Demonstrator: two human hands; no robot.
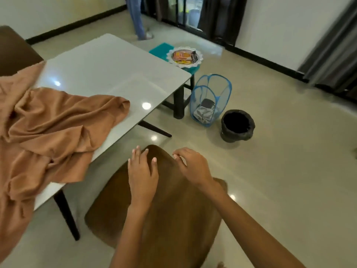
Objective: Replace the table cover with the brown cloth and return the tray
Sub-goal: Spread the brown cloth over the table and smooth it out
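resting on the top of a brown chair back [164, 200], the left hand [143, 171] lies flat with its fingers spread and straight, and the right hand [193, 165] sits just beside it on the same rounded edge, its fingers curled down over the rim as if pinching it. the chair stands at the near side of the desk [108, 70], whose glossy white top is mostly bare. the brown cloth [52, 132] is bunched in loose folds on the left part of the desk and spills over its near edge toward the floor. beyond the far right corner of the desk, a tray [184, 56] with a scalloped white rim and orange packets in it sits on a teal stool [162, 50]. on the floor near the stool are a blue mesh hamper [210, 99] with grey fabric inside and, just beside it, a black bin [238, 125]. a person's legs [137, 18] show at the far wall.
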